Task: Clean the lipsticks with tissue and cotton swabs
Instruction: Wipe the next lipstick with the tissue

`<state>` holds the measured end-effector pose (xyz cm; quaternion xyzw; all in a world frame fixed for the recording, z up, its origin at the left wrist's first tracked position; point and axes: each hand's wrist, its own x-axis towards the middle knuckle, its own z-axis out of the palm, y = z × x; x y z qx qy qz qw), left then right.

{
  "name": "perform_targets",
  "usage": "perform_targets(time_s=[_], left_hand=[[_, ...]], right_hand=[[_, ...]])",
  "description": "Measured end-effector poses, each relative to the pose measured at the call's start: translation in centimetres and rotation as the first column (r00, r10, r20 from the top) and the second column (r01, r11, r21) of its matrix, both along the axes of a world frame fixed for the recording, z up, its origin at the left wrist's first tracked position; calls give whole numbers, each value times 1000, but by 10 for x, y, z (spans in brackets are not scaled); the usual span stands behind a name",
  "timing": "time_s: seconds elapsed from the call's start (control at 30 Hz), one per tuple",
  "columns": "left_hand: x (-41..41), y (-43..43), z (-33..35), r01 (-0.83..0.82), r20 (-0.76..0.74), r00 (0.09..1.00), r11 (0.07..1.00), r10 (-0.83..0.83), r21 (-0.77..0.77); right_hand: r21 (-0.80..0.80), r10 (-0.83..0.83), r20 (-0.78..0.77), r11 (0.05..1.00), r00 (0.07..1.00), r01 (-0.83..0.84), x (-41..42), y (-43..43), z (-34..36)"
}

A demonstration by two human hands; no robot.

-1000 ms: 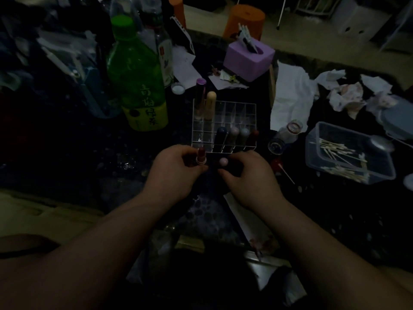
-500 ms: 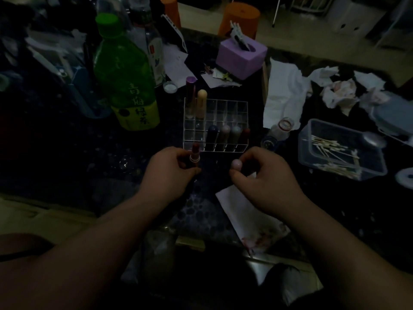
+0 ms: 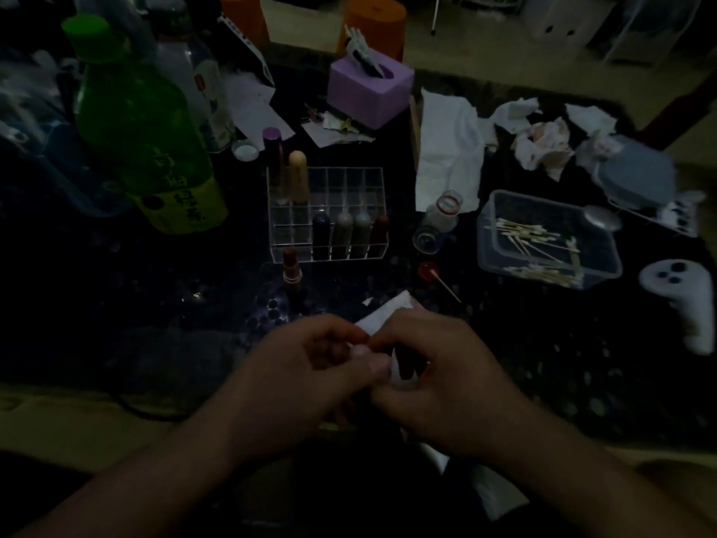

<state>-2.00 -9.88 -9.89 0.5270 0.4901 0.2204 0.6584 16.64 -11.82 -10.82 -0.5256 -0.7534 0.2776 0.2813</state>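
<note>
I see my left hand point(image 3: 306, 366) and my right hand point(image 3: 438, 378) close together with their fingers curled. Both pinch the white tissue point(image 3: 388, 316), which pokes out past the fingertips and runs back under my right wrist. The open lipstick point(image 3: 290, 266) stands up past my left hand with nothing touching it, just in front of the clear rack point(image 3: 326, 176), and the tub of cotton swabs point(image 3: 543, 242) sits well away past my right hand.
</note>
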Motion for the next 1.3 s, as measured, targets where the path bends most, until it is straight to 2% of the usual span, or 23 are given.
perform_targets(time_s=[0.1,0.2,0.27,0.33,0.4,0.57,0.63,0.7,0.8,0.9,1.07,1.13,1.3], left_hand=[[11,11,1,5,-34,999,1000,-4,24],[16,19,-1,-79,-16,997,996,78,-45],[17,24,-3,-160,-11,987,983,159,-90],[16,28,-4,-159,-35,987,983,156,-88],[15,30,-5,-132,-73,989,988,126,-79],[16,31,-7,-150,-14,989,984,149,-97],[18,31,-5,-135,41,989,986,140,-96],[17,32,-5,-98,95,990,993,105,-72],[13,33,-7,-19,165,986,996,32,-82],[14,30,-9,45,202,979,996,-29,-76],[17,25,-2,-10,296,955,998,27,-61],[17,26,0,-36,330,942,996,61,-79],[20,25,0,-45,408,907,986,108,-161]], right_hand=[[22,-38,-9,999,999,38,7,2,2],[-134,-149,-14,980,989,146,17,9,10],[-231,-322,71,915,944,330,29,16,8],[-245,-415,235,850,879,466,38,23,0],[-283,-409,335,815,849,505,42,26,-7],[-330,-361,356,814,862,478,41,33,-21],[-368,-358,296,813,886,451,40,33,-21],[-432,-398,130,802,908,413,40,30,-9],[-607,-382,-234,776,894,173,47,23,18],[-669,-347,-439,742,829,-43,51,15,28],[-711,-498,-586,694,639,-111,47,11,26],[-702,-505,-623,698,597,-142,42,8,24],[-650,-559,-628,759,541,31,26,0,23]])
